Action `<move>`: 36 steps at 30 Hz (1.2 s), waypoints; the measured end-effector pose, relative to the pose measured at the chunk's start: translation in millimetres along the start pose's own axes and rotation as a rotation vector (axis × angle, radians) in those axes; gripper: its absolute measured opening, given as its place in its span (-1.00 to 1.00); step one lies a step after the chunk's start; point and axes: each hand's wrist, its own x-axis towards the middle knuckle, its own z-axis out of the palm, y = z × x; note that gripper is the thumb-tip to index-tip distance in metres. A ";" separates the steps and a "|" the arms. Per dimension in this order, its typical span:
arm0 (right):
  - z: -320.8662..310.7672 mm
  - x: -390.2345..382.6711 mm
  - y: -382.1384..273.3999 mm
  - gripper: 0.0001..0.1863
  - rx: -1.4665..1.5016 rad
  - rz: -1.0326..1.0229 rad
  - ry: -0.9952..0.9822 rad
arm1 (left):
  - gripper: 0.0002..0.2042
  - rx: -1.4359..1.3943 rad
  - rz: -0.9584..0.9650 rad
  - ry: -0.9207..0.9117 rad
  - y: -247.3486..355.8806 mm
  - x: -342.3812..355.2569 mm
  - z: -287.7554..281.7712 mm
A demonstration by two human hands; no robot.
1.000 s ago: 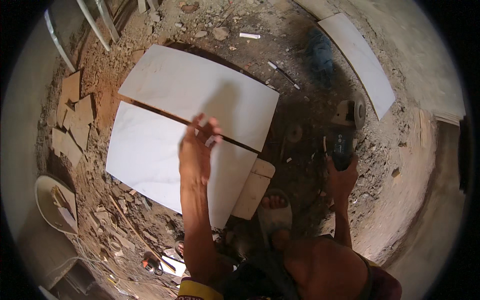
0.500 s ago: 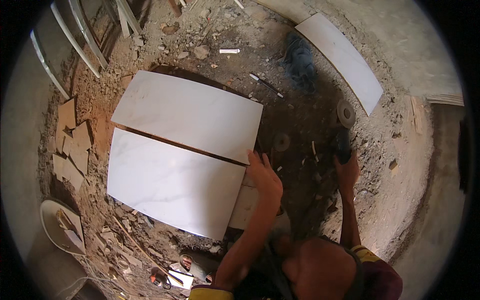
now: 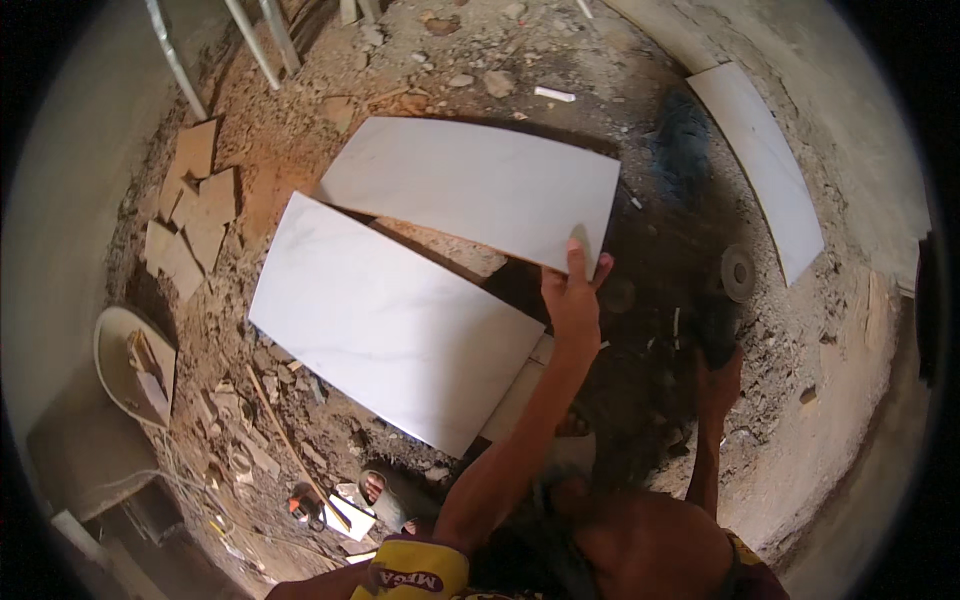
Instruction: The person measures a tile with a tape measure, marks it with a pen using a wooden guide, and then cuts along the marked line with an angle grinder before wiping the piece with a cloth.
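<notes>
Two large white marbled tile pieces lie side by side on the ground. My left hand point(image 3: 572, 300) is closed on the near right corner of the far tile piece point(image 3: 470, 180), one digit flat on its top face. Nearer to me lies the other tile piece point(image 3: 390, 315), separated from the far one by a wedge-shaped gap that widens to the right. On the right, my right hand point(image 3: 718, 385) is wrapped round the dark body of an angle grinder point(image 3: 717, 328). Its round disc point(image 3: 738, 273) points away from me; whether it spins cannot be told.
A long white tile strip point(image 3: 765, 165) lies along the right wall. Near it is a dark crumpled cloth point(image 3: 682, 145). Broken tile pieces point(image 3: 205, 215) lie at the left, with a tub point(image 3: 105, 345) below them. Rubble covers the ground; a thin stick point(image 3: 290, 440) lies near my foot point(image 3: 373, 487).
My left hand has taken hold of the far tile piece's corner. That piece has swung away from the near one, widening the gap at the right. The whole view has shifted.
</notes>
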 end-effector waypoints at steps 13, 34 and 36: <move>6.4 0.6 14.7 -0.24 0.111 0.067 0.069 | -0.70 0.043 0.117 -0.169 85.2 -22.0 23.1; -146.9 113.1 -176.2 -0.50 1.631 0.118 -0.376 | -0.45 0.623 -0.430 -0.821 83.6 -77.4 110.4; -136.5 149.7 -132.6 -0.50 1.586 0.133 -0.320 | -0.43 0.480 -0.592 -0.753 94.3 -68.4 81.9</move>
